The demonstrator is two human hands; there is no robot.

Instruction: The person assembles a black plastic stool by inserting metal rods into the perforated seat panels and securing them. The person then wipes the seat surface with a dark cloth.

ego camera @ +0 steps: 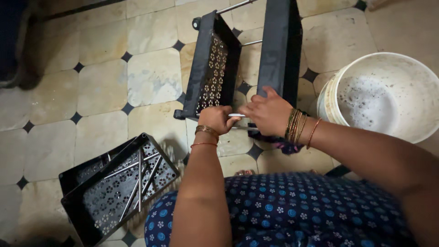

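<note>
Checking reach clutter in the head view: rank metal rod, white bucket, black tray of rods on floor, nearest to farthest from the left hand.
From the left hand:
1. Metal rod, gripped in it.
2. Black tray of rods, lower left on the floor.
3. White bucket, far right.

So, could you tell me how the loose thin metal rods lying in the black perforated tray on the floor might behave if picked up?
The thin metal rods look straight and rigid, so probably stiff. Being round and smooth, they may roll or slip from a loose grip.

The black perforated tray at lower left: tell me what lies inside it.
Inside the black perforated tray, several thin metal rods lie loose on the patterned base. A second tray stacked beneath hides whatever is under it.
</note>
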